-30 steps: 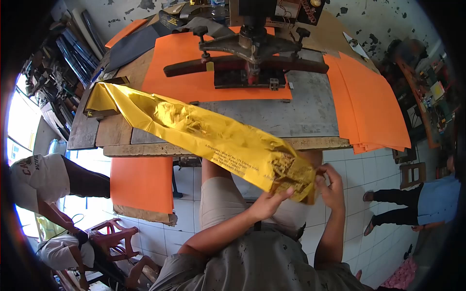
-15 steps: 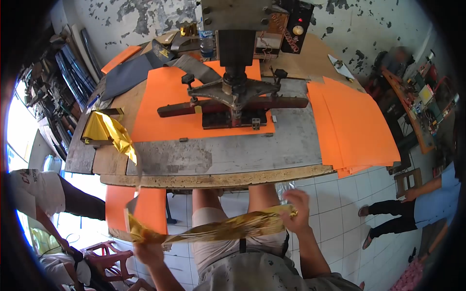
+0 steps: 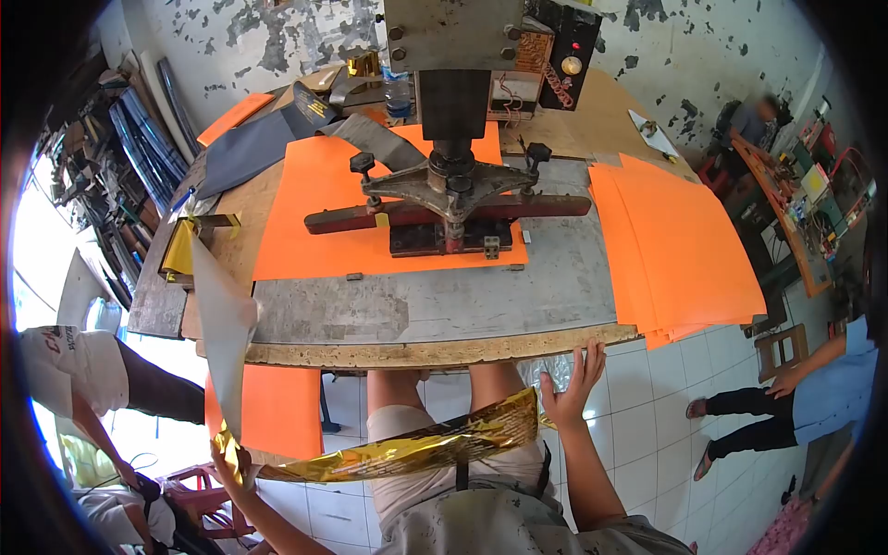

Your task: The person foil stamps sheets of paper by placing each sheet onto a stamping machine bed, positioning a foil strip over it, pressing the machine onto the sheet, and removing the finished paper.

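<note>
A long strip of gold foil (image 3: 398, 453) stretches across my lap, crinkled and shiny with darker marks along its right part. Near its left end my left hand (image 3: 231, 465) is closed around the bunched foil. From there the strip's pale underside climbs to a holder (image 3: 178, 252) at the table's left. My right hand (image 3: 573, 387) is open by the table's front edge, fingers stretched upward. The foil's right end lies just left of that hand; whether they touch I cannot tell. Ahead stands a press (image 3: 453, 199) with an orange sheet (image 3: 310, 203) beneath its head.
Orange sheets (image 3: 684, 245) lie stacked on the table's right, with more orange sheets (image 3: 277, 412) below its front left. Dark grey material (image 3: 245, 153), a water bottle (image 3: 397, 92) and a control box (image 3: 564, 55) sit behind. Other people stand at both sides.
My left hand has moved left and slightly down, pulling the foil into a broad band from the holder. My right hand has risen toward the table edge and opened, releasing the foil's right end.
</note>
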Demonstrator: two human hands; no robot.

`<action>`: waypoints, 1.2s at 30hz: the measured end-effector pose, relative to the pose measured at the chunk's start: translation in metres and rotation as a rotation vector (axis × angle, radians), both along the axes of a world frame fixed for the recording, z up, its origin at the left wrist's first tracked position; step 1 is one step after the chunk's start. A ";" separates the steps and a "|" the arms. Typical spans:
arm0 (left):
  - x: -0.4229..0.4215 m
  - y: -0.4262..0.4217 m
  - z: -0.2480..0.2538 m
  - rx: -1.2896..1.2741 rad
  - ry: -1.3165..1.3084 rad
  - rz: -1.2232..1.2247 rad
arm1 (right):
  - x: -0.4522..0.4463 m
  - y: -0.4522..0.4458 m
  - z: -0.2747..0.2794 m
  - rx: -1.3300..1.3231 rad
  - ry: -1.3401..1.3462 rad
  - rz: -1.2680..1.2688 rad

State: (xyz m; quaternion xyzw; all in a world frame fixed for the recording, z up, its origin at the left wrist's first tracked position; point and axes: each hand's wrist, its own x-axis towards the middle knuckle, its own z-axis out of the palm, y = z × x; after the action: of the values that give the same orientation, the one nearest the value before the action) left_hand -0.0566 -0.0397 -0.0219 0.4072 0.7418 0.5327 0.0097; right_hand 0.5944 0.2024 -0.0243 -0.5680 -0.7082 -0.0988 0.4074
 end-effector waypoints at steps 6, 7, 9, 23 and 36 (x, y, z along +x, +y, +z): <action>-0.012 0.008 0.008 -0.281 -0.670 0.054 | 0.003 -0.002 0.003 -0.024 -0.011 0.011; -0.029 0.000 -0.003 -0.412 -0.651 0.037 | 0.002 -0.003 0.007 -0.024 -0.016 0.011; -0.038 0.000 -0.021 -0.322 -0.576 0.114 | 0.001 -0.005 0.017 -0.009 -0.015 0.010; 0.116 0.245 0.159 0.127 0.129 -0.184 | -0.042 0.107 0.131 -0.163 0.055 -0.003; 0.086 0.394 0.132 -0.554 0.468 -0.003 | -0.104 0.175 0.136 -0.534 0.023 -0.416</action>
State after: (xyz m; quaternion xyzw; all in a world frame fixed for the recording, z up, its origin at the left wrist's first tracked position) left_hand 0.0292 0.3546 0.1099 0.5010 0.8397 0.2036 -0.0497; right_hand 0.4907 0.3771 0.1118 -0.7882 -0.5733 0.0153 0.2233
